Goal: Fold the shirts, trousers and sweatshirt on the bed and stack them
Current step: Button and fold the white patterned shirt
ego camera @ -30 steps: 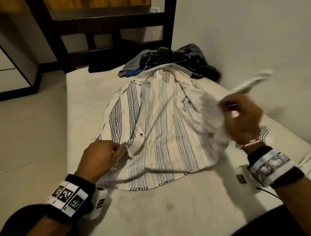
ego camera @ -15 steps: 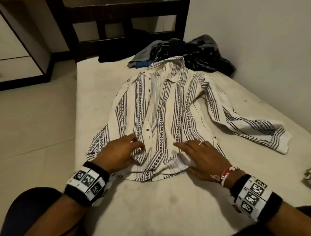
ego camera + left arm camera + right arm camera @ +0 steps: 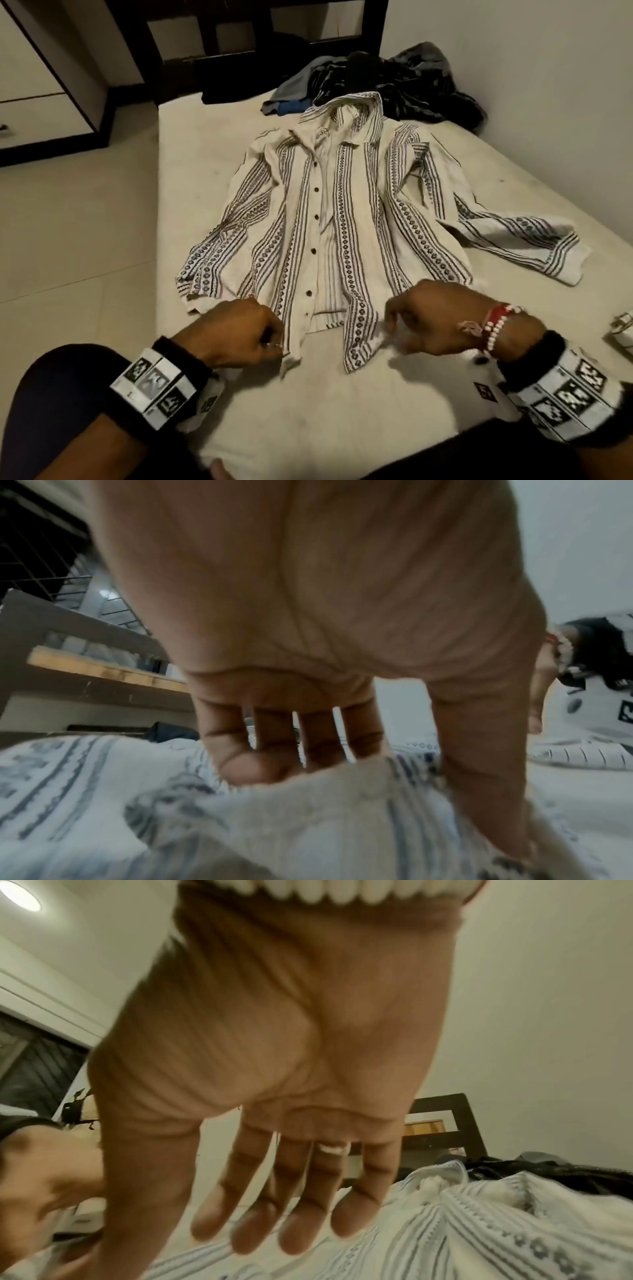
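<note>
The bed (image 3: 239, 394) carries the striped shirt (image 3: 342, 219) spread front-up, bare mattress nearer the person. Both hands sit low at its hem — left hand (image 3: 236, 334) pinching the left corner, right hand (image 3: 431, 317) the right.

Worn items, both wrists and lap

Left hand (image 3: 236, 334): black fabric wristband (image 3: 178, 370) carrying white square-marker block (image 3: 152, 389). Right hand (image 3: 433, 317): red-and-white beaded bracelet (image 3: 493, 329), matching black fabric wristband (image 3: 534, 356), white marker block (image 3: 565, 404), pale ring (image 3: 331, 1149) on one finger. Dark trousers (image 3: 44, 404) cover the knees.
</note>
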